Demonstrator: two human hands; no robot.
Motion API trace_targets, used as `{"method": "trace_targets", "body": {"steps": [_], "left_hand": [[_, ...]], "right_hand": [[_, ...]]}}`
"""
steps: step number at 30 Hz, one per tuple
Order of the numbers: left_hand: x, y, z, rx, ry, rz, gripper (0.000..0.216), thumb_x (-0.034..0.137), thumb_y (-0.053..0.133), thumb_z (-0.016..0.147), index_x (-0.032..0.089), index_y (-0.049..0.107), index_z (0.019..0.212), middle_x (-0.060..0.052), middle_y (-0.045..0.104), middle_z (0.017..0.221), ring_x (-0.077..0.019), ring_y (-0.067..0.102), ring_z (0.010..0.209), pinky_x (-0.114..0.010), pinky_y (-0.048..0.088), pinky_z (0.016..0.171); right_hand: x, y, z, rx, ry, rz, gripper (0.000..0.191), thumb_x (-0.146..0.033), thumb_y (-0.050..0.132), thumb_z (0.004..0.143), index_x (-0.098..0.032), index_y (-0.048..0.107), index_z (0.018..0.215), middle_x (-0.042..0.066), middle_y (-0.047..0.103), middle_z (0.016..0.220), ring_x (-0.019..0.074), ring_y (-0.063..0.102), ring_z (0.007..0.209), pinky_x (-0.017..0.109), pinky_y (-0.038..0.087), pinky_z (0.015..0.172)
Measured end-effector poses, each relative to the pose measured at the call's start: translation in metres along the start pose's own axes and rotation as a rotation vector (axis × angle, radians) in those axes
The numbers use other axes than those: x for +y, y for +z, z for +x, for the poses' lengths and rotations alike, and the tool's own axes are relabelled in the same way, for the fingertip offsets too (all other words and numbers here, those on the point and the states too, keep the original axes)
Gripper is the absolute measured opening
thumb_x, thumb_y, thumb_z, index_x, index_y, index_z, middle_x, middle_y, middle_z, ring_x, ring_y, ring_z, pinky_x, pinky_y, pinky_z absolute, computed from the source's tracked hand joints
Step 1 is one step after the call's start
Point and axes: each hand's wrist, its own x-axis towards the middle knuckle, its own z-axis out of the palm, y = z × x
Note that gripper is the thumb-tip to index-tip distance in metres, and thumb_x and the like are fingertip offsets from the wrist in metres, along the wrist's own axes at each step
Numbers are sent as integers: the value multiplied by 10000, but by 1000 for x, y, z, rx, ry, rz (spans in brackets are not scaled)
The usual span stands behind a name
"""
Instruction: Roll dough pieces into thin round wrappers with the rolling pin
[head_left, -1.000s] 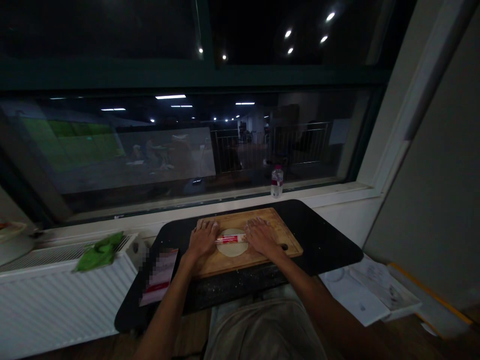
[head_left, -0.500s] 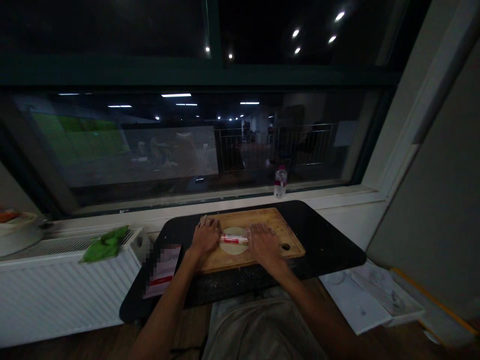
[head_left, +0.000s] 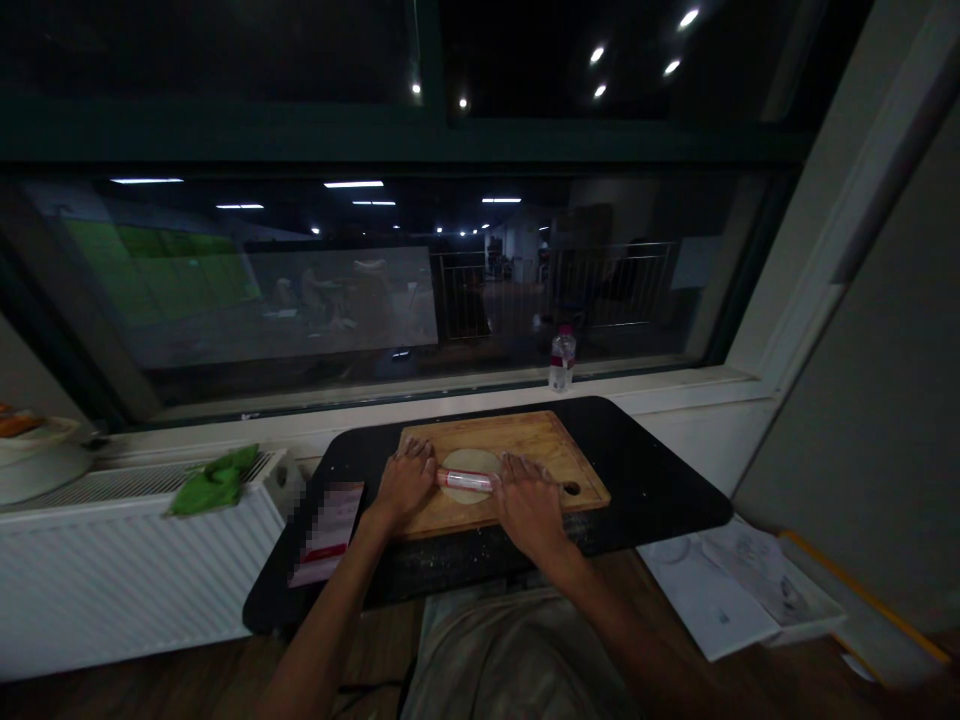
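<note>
A thin rolling pin (head_left: 468, 481) with a red and white label lies crosswise over a flat, pale round of dough (head_left: 471, 462). Over its left end is my left hand (head_left: 407, 478), fingers pointing forward and bent round it. The other end is under my right hand (head_left: 529, 500), whose fingertips look floury. Both palms hide the pin's ends. Beneath the dough is a wooden cutting board (head_left: 517, 430) with a dark hole near its right edge, partly under my right hand's side.
The board rests on a black table (head_left: 637, 490) dusted with white specks. A pink and white packet (head_left: 330, 535) lies at its left. On the windowsill stands a plastic bottle (head_left: 562, 358). A green cloth (head_left: 217, 482) hangs on the radiator (head_left: 135, 570); a white box (head_left: 720, 590) sits lower right.
Both hands have rolled the pin slightly toward me across the dough, and its label has turned. The whole view has shifted a little.
</note>
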Motion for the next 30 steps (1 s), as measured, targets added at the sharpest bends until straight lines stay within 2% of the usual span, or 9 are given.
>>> {"method": "trace_targets", "body": {"steps": [6, 9, 13, 18, 24, 27, 30], "left_hand": [[5, -7, -16, 41, 44, 61, 414, 223, 390, 1095, 157, 740, 1306, -167, 651, 1549, -351, 489, 1545, -502, 503, 1195], [7, -6, -24, 66, 26, 55, 423, 220, 395, 1095, 134, 718, 1356, -183, 621, 1586, -360, 483, 1557, -507, 516, 1182], [8, -1, -33, 117, -47, 0, 471, 215, 351, 1107, 134, 669, 1446, -169, 593, 1623, -322, 478, 1574, -493, 494, 1214], [9, 3, -38, 142, -76, -36, 515, 225, 321, 1103, 133, 651, 1488, -156, 581, 1638, -319, 465, 1587, -516, 458, 1249], [7, 5, -50, 174, -72, -73, 541, 258, 304, 1103, 181, 647, 1515, -121, 570, 1655, -303, 441, 1605, -532, 439, 1265], [6, 4, -54, 152, -91, -105, 560, 278, 266, 1120, 191, 610, 1553, -107, 548, 1676, -289, 411, 1624, -533, 429, 1273], [5, 2, -50, 116, -121, -136, 558, 319, 249, 1141, 223, 575, 1584, -91, 529, 1695, -282, 391, 1634, -544, 416, 1280]], "right_hand": [[-1, 8, -13, 7, -20, 27, 528, -307, 344, 1149, -78, 593, 1554, 213, 614, 1575, 362, 566, 1442, 545, 422, 1199], [-1, 11, -20, 11, -44, 30, 516, -268, 385, 1133, -72, 577, 1569, 199, 586, 1608, 361, 537, 1480, 535, 394, 1225], [0, 16, -28, 48, -52, 43, 504, -243, 409, 1124, -100, 582, 1575, 179, 597, 1603, 344, 540, 1488, 520, 388, 1229], [0, 25, -35, 131, -68, 59, 487, -234, 440, 1117, -135, 604, 1564, 161, 630, 1574, 325, 580, 1452, 510, 416, 1207], [-2, 33, -45, 240, -105, 71, 448, -237, 517, 1106, -166, 646, 1529, 136, 673, 1533, 283, 582, 1462, 454, 374, 1259], [0, 30, -45, 209, -111, 83, 440, -221, 520, 1103, -160, 650, 1519, 134, 663, 1544, 276, 578, 1468, 444, 374, 1258], [4, 20, -34, 103, -116, 95, 443, -233, 473, 1122, -144, 639, 1523, 141, 639, 1570, 285, 571, 1473, 459, 394, 1239]]}}
